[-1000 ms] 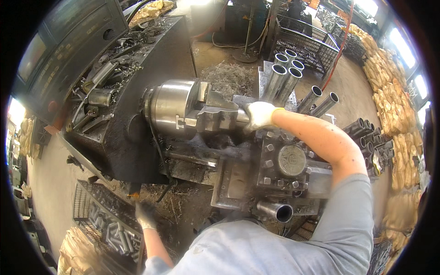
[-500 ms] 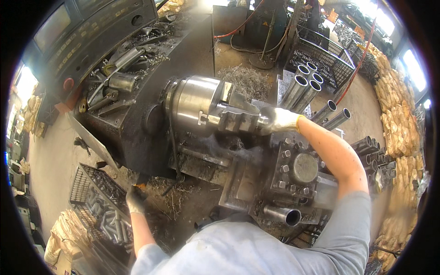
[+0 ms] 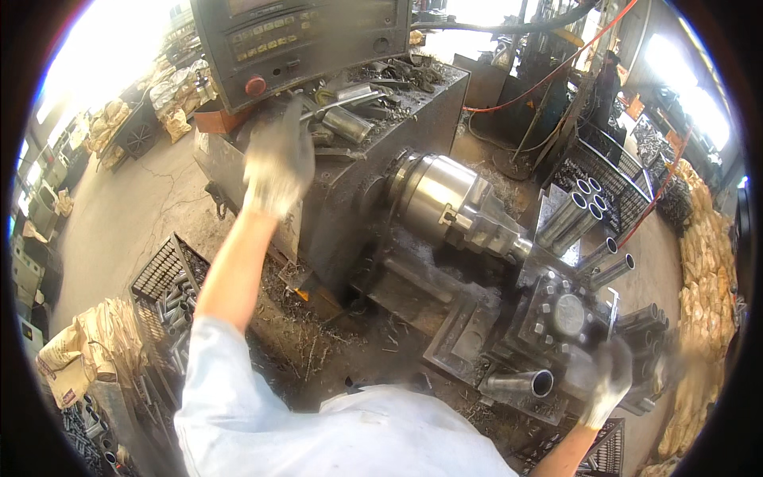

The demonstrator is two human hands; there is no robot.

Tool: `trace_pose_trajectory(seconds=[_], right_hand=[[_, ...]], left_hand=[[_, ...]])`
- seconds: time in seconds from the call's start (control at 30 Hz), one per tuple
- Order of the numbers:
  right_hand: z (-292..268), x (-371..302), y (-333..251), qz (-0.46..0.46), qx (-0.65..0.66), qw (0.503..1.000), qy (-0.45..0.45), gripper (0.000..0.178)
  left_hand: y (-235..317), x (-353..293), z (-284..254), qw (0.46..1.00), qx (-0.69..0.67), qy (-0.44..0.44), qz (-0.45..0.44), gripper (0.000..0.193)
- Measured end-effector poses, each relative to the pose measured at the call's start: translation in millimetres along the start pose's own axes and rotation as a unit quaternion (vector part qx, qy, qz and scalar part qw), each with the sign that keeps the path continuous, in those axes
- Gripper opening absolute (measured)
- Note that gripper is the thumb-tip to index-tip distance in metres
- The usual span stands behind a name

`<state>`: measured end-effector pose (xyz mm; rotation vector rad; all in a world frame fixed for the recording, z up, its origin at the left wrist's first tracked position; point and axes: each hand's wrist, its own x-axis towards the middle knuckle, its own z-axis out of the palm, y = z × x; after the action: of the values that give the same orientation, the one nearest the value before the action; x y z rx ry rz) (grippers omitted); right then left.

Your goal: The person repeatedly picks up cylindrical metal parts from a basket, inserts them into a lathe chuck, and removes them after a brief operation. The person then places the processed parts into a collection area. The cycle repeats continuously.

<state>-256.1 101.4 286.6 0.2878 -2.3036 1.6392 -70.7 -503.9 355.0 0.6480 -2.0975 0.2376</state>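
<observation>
Against a concrete floor, a silver cylindrical steel chuck is shown right of centre, a careful reach to the black control panel being suggested by the white-gloved left hand, upper left, whose grip, like that of the blurred right hand, lower right, cannot be told.

Dark control panel with red button, above-left of shiny steel chuck

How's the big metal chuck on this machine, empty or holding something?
Holding something: a shiny round metal piece sticks out past the jaws of the chuck.
</observation>
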Motion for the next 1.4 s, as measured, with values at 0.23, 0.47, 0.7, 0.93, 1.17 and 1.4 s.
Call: trace_pose_trajectory(seconds=[0.23,0.47,0.7,0.93,1.17,1.4], right_hand=[[-51,-88,6,-0.029,-0.136,0.99,-0.017,0.037],[-59,-110,39,0.071,-0.077,0.991,-0.089,0.039],[-11,-98,93,0.051,-0.075,0.949,-0.302,0.083],[52,-117,104,0.03,-0.063,0.93,-0.36,0.036],[136,-303,34,-0.095,-0.034,0.76,-0.642,0.027],[160,-563,-80,-0.321,0.036,0.377,-0.868,0.041]], left_hand=[[-38,122,49,0.915,0.177,-0.33,-0.151,0.09],[93,-142,-29,0.951,-0.303,0.023,0.056,0.024],[181,-458,-106,0.704,-0.21,-0.593,-0.331,0.029],[170,-522,-191,0.757,-0.192,-0.502,-0.372,0.038],[145,-626,-359,0.704,-0.138,-0.377,-0.586,0.046],[187,-791,-540,0.521,0.056,-0.144,-0.839,0.047]])
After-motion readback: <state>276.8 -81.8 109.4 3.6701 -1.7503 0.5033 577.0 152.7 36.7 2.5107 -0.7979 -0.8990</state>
